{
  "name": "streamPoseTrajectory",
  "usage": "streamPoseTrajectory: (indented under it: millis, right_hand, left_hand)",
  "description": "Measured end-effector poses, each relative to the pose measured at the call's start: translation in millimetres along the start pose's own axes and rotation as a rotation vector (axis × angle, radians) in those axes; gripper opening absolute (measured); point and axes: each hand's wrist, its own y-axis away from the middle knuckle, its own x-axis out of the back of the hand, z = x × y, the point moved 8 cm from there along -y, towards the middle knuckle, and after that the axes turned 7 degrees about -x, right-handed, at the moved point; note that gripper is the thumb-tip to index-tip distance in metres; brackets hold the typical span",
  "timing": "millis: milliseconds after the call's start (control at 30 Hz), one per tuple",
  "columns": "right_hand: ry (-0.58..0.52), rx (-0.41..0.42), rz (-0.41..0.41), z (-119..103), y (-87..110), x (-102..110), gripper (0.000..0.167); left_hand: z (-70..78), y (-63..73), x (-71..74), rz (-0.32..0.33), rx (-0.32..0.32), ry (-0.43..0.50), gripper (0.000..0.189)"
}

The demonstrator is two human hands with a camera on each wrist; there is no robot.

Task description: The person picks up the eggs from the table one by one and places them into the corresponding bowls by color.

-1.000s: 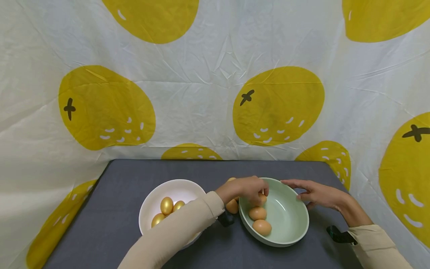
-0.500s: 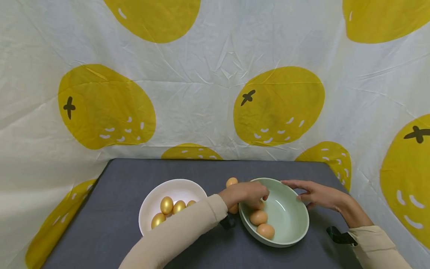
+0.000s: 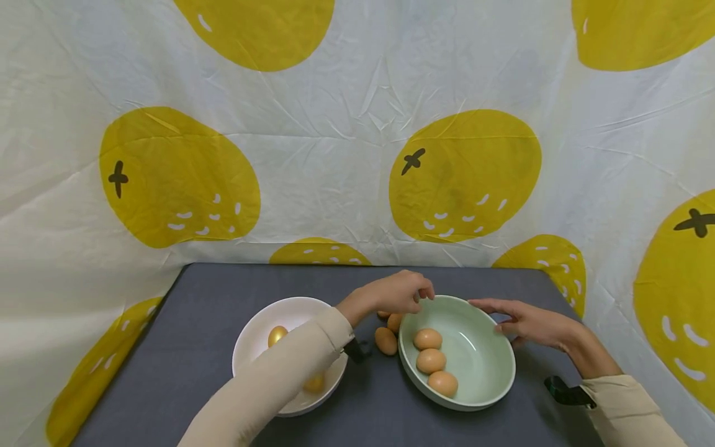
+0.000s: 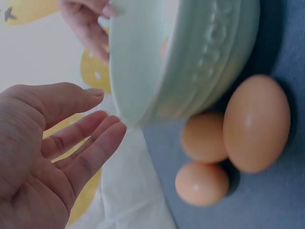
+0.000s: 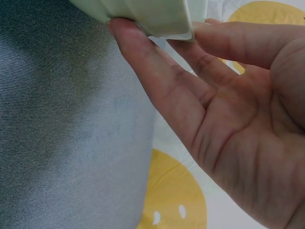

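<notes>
In the head view my left hand (image 3: pixel 398 292) hovers over the back left rim of a pale green bowl (image 3: pixel 483 372), holding nothing. Its fingers are loosely bent and spread from the thumb in the left wrist view, fingertips right by the rim. Inside the bowl, three brown eggs (image 3: pixel 431 361) lie in a row along its left wall. My right hand (image 3: pixel 536 323) grips the bowl's right rim, thumb at the edge and fingers against the outer wall. Left of the bowl, three more brown eggs (image 4: pixel 257 124) rest on the table, partly hidden by my left hand in the head view.
A white bowl (image 3: pixel 251 338) with golden eggs (image 3: pixel 276 335) stands to the left, partly covered by my left sleeve (image 3: pixel 274 379). Both bowls sit on a dark grey tabletop (image 3: pixel 223 285). Behind it hangs a white curtain (image 3: pixel 324 186) with yellow fruit prints.
My left hand has let go of an egg inside the green bowl and lifted up and back to its rim. The front eggs there shifted slightly right. My right hand stays put.
</notes>
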Motion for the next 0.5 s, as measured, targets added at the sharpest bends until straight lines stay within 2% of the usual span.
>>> streamPoseTrajectory:
  millis: [133, 233, 367, 500]
  right_hand:
    - [-0.003, 0.003, -0.002, 0.3, -0.1, 0.1, 0.064]
    - [-0.008, 0.003, -0.004, 0.8, -0.2, 0.2, 0.064]
    - [-0.006, 0.002, -0.003, 1.1, -0.3, 0.2, 0.064]
    - [0.008, 0.005, 0.002, 0.4, -0.6, 0.1, 0.064]
  left_hand:
    - [-12.3, 7.8, 13.4, 0.053, 0.046, 0.017, 0.029]
    - [-22.3, 11.6, 19.6, 0.077, 0.083, -0.024, 0.028]
    - [-33.9, 13.0, 22.2, 0.084, 0.124, -0.088, 0.028]
    - [-42.2, 12.6, 20.6, 0.072, 0.167, -0.102, 0.029]
